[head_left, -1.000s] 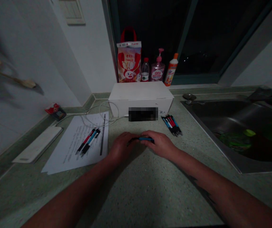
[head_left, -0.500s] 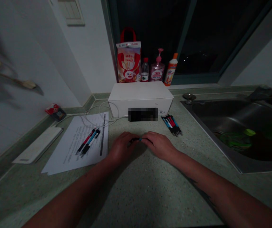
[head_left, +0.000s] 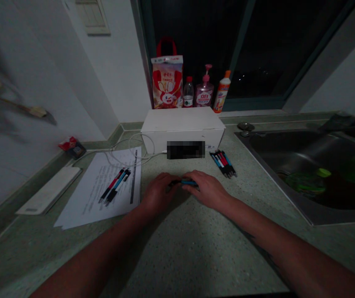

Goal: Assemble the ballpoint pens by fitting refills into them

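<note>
- Gripping a blue-and-black pen (head_left: 189, 182): left hand (head_left: 161, 192) clamped on the black end, right hand (head_left: 210, 189) on the blue.
- Pen over the counter (head_left: 190, 248), well in from its front edge.
- Loose pens (head_left: 115, 186) on papers (head_left: 81, 211), toward their right edge.
- Pen cluster (head_left: 223, 163) beside white box (head_left: 182, 119), near its front right corner.

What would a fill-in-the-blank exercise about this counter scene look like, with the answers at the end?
1. The right hand holds a slim pen part coloured ____, and the left hand is beside it.
2. The pens on the left lie on printed sheets of ____.
3. Behind the white box, the pump bottle stands between a clear bottle and one with an ____ cap.
4. Set into the counter on the right is a metal kitchen ____.

Missing words: blue; paper; orange; sink.
</note>
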A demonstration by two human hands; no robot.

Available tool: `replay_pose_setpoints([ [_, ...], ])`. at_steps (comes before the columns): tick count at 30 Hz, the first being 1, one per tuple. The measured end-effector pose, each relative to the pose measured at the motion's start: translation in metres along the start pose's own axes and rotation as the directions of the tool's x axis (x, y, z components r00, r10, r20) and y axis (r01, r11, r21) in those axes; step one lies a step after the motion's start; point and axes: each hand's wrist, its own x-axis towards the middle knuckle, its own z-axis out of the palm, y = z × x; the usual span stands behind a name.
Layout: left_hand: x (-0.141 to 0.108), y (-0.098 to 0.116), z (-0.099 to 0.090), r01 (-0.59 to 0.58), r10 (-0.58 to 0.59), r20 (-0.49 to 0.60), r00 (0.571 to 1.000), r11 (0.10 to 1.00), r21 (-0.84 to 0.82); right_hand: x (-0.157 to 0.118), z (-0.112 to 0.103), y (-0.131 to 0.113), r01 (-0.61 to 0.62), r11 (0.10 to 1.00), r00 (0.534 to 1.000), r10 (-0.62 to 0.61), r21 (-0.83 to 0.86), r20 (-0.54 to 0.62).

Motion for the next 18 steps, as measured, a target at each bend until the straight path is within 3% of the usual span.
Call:
replay_pose_setpoints([
  [4,0.0003,0.0010,-0.0006,0.004,-0.004,-0.005,1.000,1.000,0.008,0.0011,0.0005,0.0002,0.041,0.999,0.999,-0.040,-0.026,0.016],
  [11,-0.0016,0.0019,0.0027,0.055,-0.055,0.020,0.998,0.999,-0.001,0.0000,-0.0038,-0.0014,0.065,0.997,0.996,-0.068,-0.048,-0.061],
  [18,0.0003,0.0030,-0.0002,0.048,-0.048,-0.004,0.999,0.999,0.012,0.0010,-0.0019,-0.0016,0.019,0.998,1.000,-0.019,-0.061,0.002],
])
